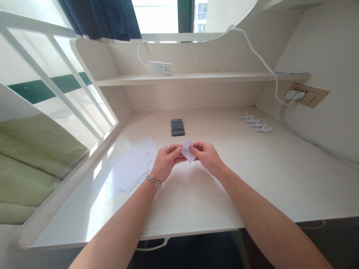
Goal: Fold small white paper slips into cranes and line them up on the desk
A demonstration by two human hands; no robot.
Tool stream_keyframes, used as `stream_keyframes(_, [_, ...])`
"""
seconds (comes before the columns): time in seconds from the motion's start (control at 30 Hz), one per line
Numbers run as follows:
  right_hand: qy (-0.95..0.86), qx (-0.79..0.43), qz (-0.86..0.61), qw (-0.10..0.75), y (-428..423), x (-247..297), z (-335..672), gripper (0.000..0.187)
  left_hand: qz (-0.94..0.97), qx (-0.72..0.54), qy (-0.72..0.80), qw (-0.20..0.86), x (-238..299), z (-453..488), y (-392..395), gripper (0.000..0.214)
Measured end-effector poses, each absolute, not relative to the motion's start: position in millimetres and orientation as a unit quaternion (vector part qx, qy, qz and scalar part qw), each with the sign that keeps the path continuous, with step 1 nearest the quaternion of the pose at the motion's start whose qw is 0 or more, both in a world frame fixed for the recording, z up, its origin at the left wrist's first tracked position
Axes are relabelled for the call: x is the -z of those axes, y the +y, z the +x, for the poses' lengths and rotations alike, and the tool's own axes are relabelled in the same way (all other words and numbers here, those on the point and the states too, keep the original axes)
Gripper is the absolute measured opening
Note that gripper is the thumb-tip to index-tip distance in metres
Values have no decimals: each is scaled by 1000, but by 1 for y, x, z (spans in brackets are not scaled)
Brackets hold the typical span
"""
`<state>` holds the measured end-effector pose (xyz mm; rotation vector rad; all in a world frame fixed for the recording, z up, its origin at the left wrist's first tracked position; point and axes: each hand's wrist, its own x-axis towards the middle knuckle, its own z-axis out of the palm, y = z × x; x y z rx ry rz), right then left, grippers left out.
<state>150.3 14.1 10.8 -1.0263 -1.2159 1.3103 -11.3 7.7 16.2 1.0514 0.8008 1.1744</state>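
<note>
Mid-fold: paper (187, 150) pinched tight between fingers of left hand (165, 161) and right hand (206, 156), above tabletop (252, 172). Probably needing edges aligned before pressing crease.

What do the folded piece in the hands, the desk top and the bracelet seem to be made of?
The folded piece looks like thin white paper, matte, with sharp creases. The desk top is probably laminated board: pale printed wood grain, slight sheen in the sunlight. The bracelet seems to be silver-coloured metal links, shiny; which metal cannot be told.
</note>
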Motion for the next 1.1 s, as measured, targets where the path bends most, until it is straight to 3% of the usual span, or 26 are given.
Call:
stream_keyframes(0.37, [-554, -503, -425, 510, 14, -7, 150, 32, 491, -499, 381, 604, -14, -11, 9, 26])
stream_keyframes(1.1, [-621, -384, -465, 502, 8, -10, 150, 21, 463, -494, 348, 648, -11, -13, 9, 29])
